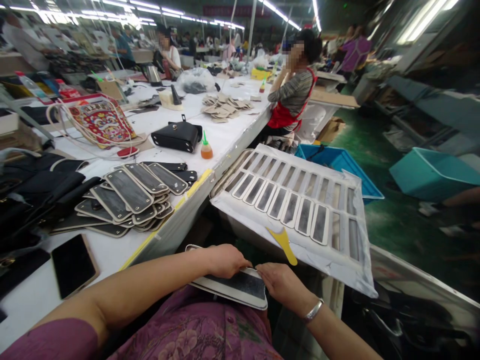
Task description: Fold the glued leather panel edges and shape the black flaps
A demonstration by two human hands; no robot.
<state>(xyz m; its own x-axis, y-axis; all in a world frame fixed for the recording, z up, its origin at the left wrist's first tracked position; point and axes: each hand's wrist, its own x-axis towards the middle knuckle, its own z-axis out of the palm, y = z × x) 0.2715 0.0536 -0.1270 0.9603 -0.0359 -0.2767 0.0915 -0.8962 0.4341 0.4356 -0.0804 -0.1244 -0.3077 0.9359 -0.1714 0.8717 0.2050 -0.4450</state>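
A rounded rectangular bag panel (243,284), dark in the middle with a pale border, lies across my lap. My left hand (225,261) is closed on its far edge and covers part of it. The fingers of my right hand (282,284) are pinched at the far right corner of the same panel. Just beyond my hands, similar panels (278,202) lie in a row on a white slotted board (240,212). A yellow scraper-like piece (283,245) rests at the board's near edge.
Riveted panels (129,190) are piled on the white table (228,120) at left. Near them are a phone (74,265), a black bag (176,135) and a glue bottle (206,149). Blue bins (337,162) stand behind the board. A co-worker (296,90) sits at the table's far side.
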